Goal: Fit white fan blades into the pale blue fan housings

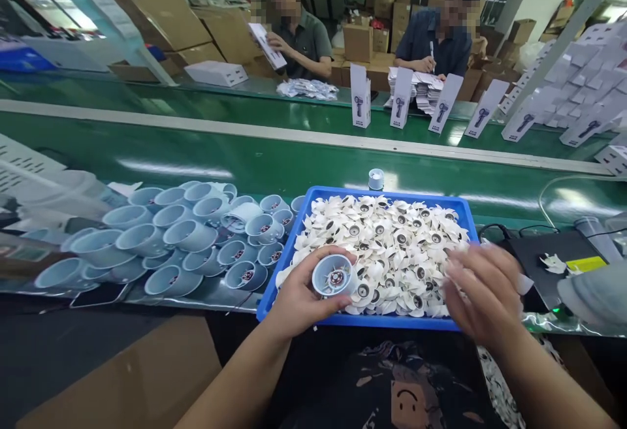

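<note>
My left hand [306, 292] is closed around a light-blue round fan housing [321, 283], its open end facing me. Inside it a small red-and-silver motor part [336, 277] shows at the centre. My right hand [482, 288] hovers at the right end of a blue tray [365, 322]; motion blurs its fingers, so whether it holds anything is unclear. White fan impellers [386, 239] with dark round hubs fill the tray in a loose heap. Left of the tray lie several more light-blue housings [191, 236], some with motors visible inside.
One small housing [376, 179] stands behind the tray on the green conveyor belt [264, 161]. Upright white boxes [361, 99] line its far side, where two people [308, 40] work. At right, a black device [548, 266] with cables carries a loose white impeller.
</note>
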The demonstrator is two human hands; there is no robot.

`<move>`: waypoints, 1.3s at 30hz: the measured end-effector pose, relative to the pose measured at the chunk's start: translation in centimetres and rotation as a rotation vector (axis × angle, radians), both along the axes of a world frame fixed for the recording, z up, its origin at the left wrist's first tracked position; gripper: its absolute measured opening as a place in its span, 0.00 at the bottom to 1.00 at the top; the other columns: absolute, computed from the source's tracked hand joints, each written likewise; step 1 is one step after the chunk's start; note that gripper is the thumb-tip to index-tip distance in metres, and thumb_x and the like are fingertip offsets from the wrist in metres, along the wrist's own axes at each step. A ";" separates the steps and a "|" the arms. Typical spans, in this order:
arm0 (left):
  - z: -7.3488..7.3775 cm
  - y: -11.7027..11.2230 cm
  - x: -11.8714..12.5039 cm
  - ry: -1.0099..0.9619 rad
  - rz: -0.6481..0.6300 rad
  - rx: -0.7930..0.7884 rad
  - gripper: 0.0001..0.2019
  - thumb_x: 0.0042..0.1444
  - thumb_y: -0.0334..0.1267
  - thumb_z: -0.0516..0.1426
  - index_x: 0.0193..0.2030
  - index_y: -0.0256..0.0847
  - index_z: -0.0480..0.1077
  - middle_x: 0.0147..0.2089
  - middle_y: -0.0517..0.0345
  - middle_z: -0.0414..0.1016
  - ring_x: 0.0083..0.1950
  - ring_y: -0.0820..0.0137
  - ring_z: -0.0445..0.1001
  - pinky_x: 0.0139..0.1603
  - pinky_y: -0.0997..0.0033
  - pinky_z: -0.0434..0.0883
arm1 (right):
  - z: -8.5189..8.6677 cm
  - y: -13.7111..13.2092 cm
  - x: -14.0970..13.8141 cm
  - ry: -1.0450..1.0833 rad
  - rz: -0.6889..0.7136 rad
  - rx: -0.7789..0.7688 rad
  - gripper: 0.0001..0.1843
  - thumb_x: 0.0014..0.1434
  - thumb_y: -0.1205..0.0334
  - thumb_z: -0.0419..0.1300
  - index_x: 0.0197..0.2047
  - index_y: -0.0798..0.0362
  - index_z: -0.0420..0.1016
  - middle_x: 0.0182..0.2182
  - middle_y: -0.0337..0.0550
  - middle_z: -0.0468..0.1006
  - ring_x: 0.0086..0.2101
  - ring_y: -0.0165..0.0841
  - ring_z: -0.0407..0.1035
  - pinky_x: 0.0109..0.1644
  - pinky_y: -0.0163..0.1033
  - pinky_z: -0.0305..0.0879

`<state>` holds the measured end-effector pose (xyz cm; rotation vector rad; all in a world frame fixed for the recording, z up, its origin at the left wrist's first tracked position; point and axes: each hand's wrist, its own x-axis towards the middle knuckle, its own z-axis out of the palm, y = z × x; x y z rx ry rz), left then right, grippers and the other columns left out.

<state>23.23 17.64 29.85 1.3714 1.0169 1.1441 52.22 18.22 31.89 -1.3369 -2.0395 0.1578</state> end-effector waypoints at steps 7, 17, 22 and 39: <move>-0.2 -0.7 -1.0 0.010 0.000 0.010 0.29 0.39 0.44 0.72 0.50 0.42 0.72 0.49 0.47 0.80 0.50 0.53 0.78 0.51 0.59 0.74 | -2.4 4.3 -4.9 -0.545 0.155 -0.386 0.25 0.64 0.57 0.63 0.61 0.57 0.70 0.68 0.57 0.50 0.67 0.54 0.43 0.69 0.65 0.39; -0.5 -1.3 -2.0 -0.109 0.067 -0.049 0.32 0.38 0.50 0.72 0.50 0.42 0.72 0.48 0.49 0.79 0.49 0.55 0.76 0.50 0.62 0.71 | -0.9 7.3 -5.4 -0.726 0.092 -0.412 0.15 0.61 0.82 0.56 0.46 0.58 0.75 0.43 0.43 0.74 0.46 0.36 0.69 0.51 0.43 0.69; -1.7 -0.6 -1.4 -0.228 -0.013 0.023 0.32 0.46 0.53 0.68 0.55 0.44 0.65 0.48 0.48 0.78 0.51 0.55 0.76 0.48 0.61 0.71 | -0.6 6.0 -5.8 -0.784 0.040 -0.398 0.19 0.63 0.81 0.57 0.53 0.56 0.74 0.41 0.43 0.75 0.47 0.39 0.68 0.53 0.48 0.67; 0.8 -0.7 0.3 0.408 -0.156 0.096 0.33 0.46 0.39 0.65 0.61 0.43 0.64 0.57 0.47 0.74 0.56 0.55 0.74 0.59 0.53 0.69 | 0.5 4.8 -6.7 -0.468 0.007 -0.408 0.10 0.64 0.69 0.55 0.47 0.59 0.74 0.42 0.54 0.74 0.40 0.44 0.70 0.47 0.49 0.65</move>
